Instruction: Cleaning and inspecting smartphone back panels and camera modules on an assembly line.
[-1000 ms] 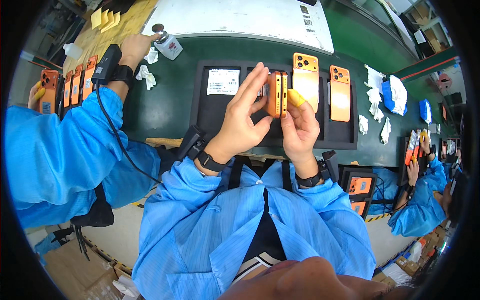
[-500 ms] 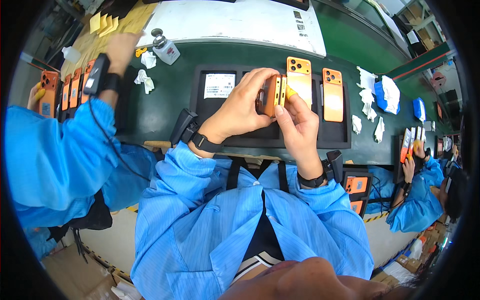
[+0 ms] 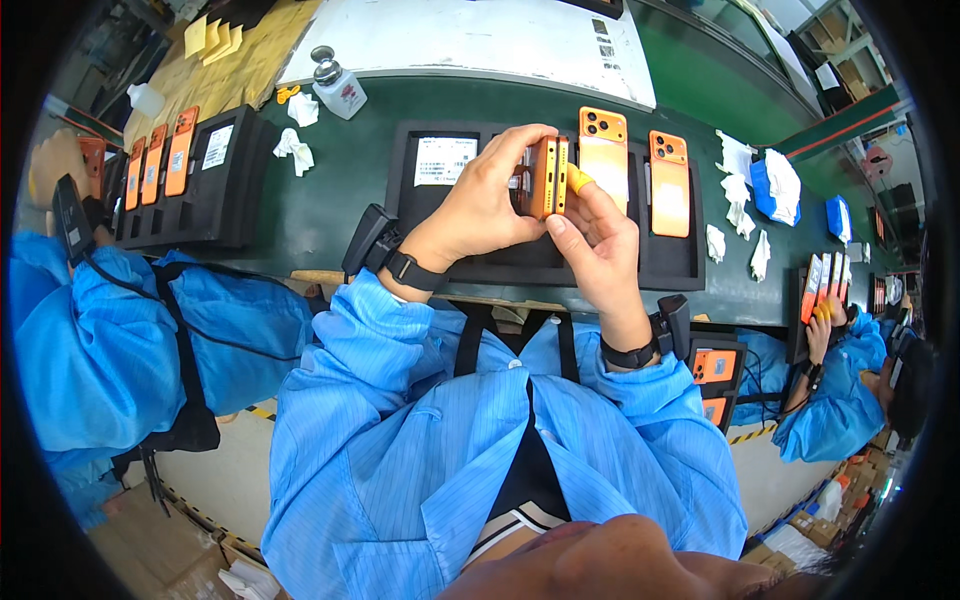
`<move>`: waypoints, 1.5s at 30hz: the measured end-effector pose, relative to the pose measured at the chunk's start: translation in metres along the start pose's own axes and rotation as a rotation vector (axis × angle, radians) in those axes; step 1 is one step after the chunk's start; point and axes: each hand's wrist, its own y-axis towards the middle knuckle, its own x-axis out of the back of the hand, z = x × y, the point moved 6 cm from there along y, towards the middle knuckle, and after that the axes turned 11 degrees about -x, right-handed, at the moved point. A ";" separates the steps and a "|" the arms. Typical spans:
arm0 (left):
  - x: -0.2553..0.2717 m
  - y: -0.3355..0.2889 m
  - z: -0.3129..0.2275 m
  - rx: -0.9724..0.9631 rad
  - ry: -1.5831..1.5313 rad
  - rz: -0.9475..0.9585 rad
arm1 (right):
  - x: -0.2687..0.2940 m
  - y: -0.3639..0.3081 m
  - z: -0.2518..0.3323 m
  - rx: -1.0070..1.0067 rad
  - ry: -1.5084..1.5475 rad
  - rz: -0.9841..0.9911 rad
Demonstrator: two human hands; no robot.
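Observation:
Two orange smartphones (image 3: 550, 180) stand pressed together, edge-on, above a black foam tray (image 3: 690, 265). Their port ends face me. My left hand (image 3: 480, 200) is closed round the pair from the left, fingers over the far side and thumb near the lower end. From the right, my right hand (image 3: 607, 235) grips them with its thumb at the lower corner and a yellow-covered fingertip on the side. Two more orange phones lie back up: one with a pale back (image 3: 603, 160) just beyond my right fingers, another (image 3: 669, 185) further right. A white label sheet (image 3: 445, 162) rests in the tray's left part.
A pump bottle (image 3: 338, 88) and crumpled white wipes (image 3: 293, 150) sit at the back left. More wipes (image 3: 738, 205) and a blue packet (image 3: 775, 190) are on the right. Co-workers in blue sleeves (image 3: 100, 330) flank me; a black tray of phones (image 3: 215, 195) stands left.
The two phones have turned slightly in my hands and now look more upright. The left co-worker's arm has drawn back leftward, uncovering the tray of phones there.

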 end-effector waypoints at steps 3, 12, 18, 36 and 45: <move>0.000 0.001 -0.002 -0.001 -0.007 -0.003 | 0.001 0.002 -0.004 -0.005 0.043 -0.006; -0.009 0.001 -0.005 0.012 -0.009 0.052 | 0.011 0.004 0.008 -0.117 0.014 -0.011; -0.007 0.006 -0.007 -0.051 0.038 0.022 | 0.018 0.005 0.014 -0.034 -0.174 -0.105; 0.016 -0.045 0.036 -0.435 1.084 0.905 | -0.022 -0.005 -0.036 0.724 -1.310 -0.004; 0.041 -0.046 0.035 -0.193 1.016 0.846 | 0.001 -0.002 -0.058 0.351 -1.344 0.108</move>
